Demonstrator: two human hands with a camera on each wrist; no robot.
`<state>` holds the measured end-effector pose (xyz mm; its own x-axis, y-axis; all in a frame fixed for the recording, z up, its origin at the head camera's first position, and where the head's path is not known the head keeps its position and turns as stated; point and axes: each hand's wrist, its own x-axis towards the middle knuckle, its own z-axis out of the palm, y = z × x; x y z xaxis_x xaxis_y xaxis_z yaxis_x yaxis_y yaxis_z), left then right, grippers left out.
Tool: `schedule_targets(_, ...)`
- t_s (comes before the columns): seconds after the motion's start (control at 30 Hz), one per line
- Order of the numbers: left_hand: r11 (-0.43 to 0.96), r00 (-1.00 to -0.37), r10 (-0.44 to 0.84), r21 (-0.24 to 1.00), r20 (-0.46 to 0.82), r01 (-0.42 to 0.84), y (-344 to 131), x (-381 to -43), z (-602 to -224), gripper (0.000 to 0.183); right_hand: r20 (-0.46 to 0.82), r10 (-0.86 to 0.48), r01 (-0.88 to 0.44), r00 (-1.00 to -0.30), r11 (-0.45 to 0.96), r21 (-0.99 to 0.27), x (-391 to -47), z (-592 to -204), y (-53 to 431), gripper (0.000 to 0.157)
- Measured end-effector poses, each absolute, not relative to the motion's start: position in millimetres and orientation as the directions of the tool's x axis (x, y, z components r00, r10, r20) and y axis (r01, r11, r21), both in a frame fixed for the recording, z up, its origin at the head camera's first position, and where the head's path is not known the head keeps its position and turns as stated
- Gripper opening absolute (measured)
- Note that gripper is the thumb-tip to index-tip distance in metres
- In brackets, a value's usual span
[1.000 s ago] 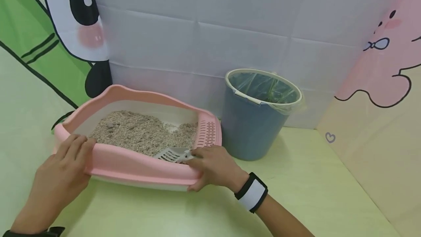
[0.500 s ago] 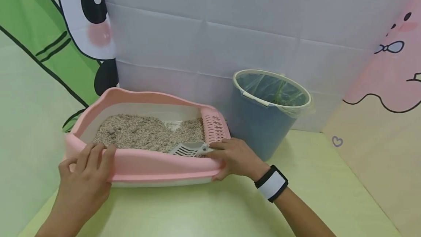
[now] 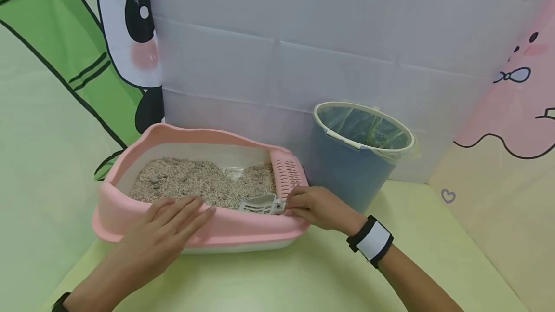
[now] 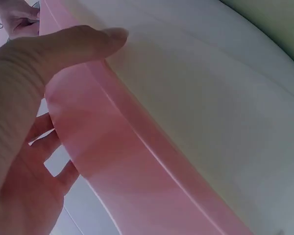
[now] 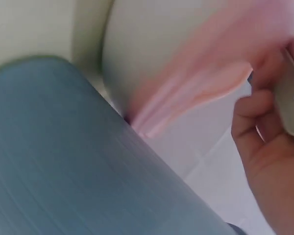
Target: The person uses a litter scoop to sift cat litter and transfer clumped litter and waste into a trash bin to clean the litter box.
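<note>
A pink and white litter box [image 3: 256,223] stands at the left, partly filled with beige cat litter [image 3: 186,177]. A grey slotted litter scoop [image 3: 260,204] lies on the litter at the front right corner. The right hand [image 3: 325,208] pinches the scoop's handle, which shows pale between the fingers in the right wrist view [image 5: 288,100]. Across the front rim lies the left hand [image 3: 160,240], its fingers nearly straight. In the left wrist view its thumb [image 4: 88,44] rests against the box's outside, below the pink rim [image 4: 122,142].
Right behind the box stands a blue-grey bin [image 3: 347,167] with a cream rim and a clear liner. Both are on a pale green table [image 3: 338,273]. Printed cloth walls [image 3: 243,66] close off the back and sides.
The left hand has slid right along the front rim and its fingers have straightened. The right hand has let go of the box's corner and now pinches the scoop's handle. The view has shifted.
</note>
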<state>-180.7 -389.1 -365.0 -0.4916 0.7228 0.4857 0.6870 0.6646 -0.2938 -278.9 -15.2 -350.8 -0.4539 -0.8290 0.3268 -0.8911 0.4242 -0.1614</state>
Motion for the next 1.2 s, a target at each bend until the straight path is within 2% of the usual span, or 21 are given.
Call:
schedule_targets(0.1, 0.646, -0.470, 0.738, -0.310, 0.484, 0.697, -389.2, -183.1, -364.0, 0.079, 0.213, -0.824, -0.851, -0.524, 0.498, -0.166, -278.5, -339.7, -21.6, 0.025)
schedule_targets(0.2, 0.629, -0.441, 0.746, -0.310, 0.498, 0.713, -392.3, -184.2, -365.1, 0.095, 0.065, -0.792, -0.792, -0.607, 0.597, -0.125, -279.7, -325.6, -31.6, 0.035)
schedule_targets(0.37, 0.571, -0.399, 0.777, -0.278, 0.486, 0.773, -389.4, -188.5, -369.2, 0.093, -0.114, -0.777, -0.781, -0.619, 0.624, -0.017, -285.5, -308.3, -51.3, 0.019)
schedule_targets(0.47, 0.538, -0.372, 0.797, -0.281, 0.476, 0.795, -382.7, -192.1, -370.2, 0.092, -0.142, -0.757, -0.766, -0.638, 0.642, 0.021, -290.7, -302.9, -61.6, 0.021)
schedule_targets(0.57, 0.508, -0.322, 0.805, -0.299, 0.499, 0.808, -376.5, -193.8, -370.7, 0.055, -0.133, -0.736, -0.747, -0.663, 0.662, 0.061, -297.1, -296.2, -68.7, 0.021)
schedule_targets(0.63, 0.488, -0.291, 0.812, -0.315, 0.506, 0.814, -374.1, -193.3, -371.1, 0.040, -0.115, -0.736, -0.745, -0.667, 0.662, 0.081, -299.6, -288.9, -71.2, 0.020)
schedule_targets(0.7, 0.469, -0.257, 0.812, -0.323, 0.524, 0.822, -372.2, -192.5, -371.9, 0.051, -0.118, -0.723, -0.732, -0.681, 0.673, 0.106, -300.8, -280.2, -71.5, 0.020)
schedule_targets(0.9, 0.451, -0.230, 0.806, -0.315, 0.545, 0.835, -367.4, -192.4, -372.9, 0.051, -0.200, -0.667, -0.695, -0.718, 0.706, 0.139, -304.2, -272.7, -72.4, 0.012)
schedule_targets(1.1, 0.465, -0.243, 0.803, -0.318, 0.544, 0.826, -360.8, -191.5, -374.5, 0.055, -0.232, -0.750, -0.757, -0.620, 0.649, -0.074, -313.3, -302.5, -82.4, 0.019)
schedule_targets(1.2, 0.463, -0.229, 0.807, -0.343, 0.544, 0.817, -356.7, -193.0, -373.7, 0.056, -0.195, -0.780, -0.777, -0.595, 0.620, -0.110, -318.3, -313.9, -89.4, 0.021)
